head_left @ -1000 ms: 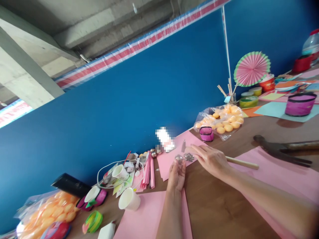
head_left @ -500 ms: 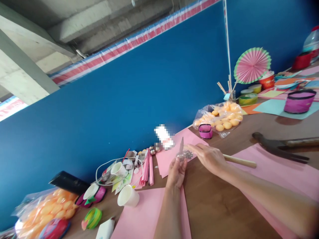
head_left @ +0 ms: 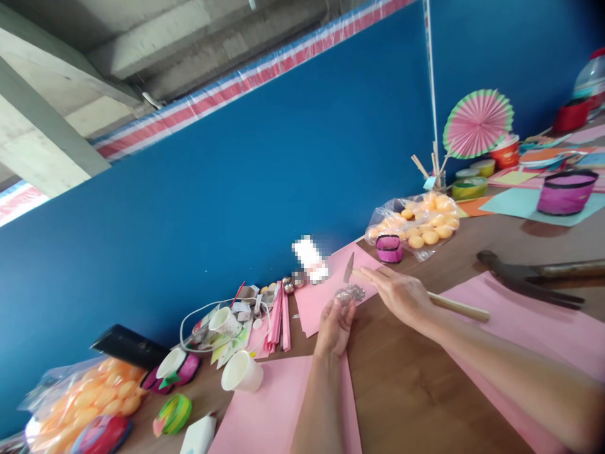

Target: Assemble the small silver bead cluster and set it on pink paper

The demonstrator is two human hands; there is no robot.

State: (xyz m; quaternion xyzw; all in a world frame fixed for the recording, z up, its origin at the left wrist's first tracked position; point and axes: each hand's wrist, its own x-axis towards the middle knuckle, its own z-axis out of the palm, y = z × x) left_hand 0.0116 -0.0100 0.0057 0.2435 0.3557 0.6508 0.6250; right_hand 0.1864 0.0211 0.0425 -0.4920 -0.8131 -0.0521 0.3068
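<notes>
My left hand (head_left: 336,325) is closed around the lower side of a shiny, bumpy silvery piece (head_left: 348,294), pinching it with thumb and fingers. Its exact kind is too small to tell. My right hand (head_left: 404,296) grips a small wooden-handled tool (head_left: 459,307), whose handle runs out behind the hand to the right. At the handle's other end, a narrow pointed metal head (head_left: 348,267) stands up just above the silvery piece, apart from it by a small gap. Below both lies a sheet of pink paper (head_left: 314,309) on the brown table.
A claw hammer (head_left: 515,274) lies at the right. A bag of orange balls (head_left: 430,221) and a small purple basket (head_left: 389,249) are behind my right hand. White paper cup (head_left: 242,372), pink strips (head_left: 276,318) and silver balls (head_left: 288,285) lie left. A blue partition (head_left: 212,208) closes off the back.
My right hand has shifted slightly up and right, lifting the tool's metal head off the silvery piece. My left hand stays nearly in place, still holding it.
</notes>
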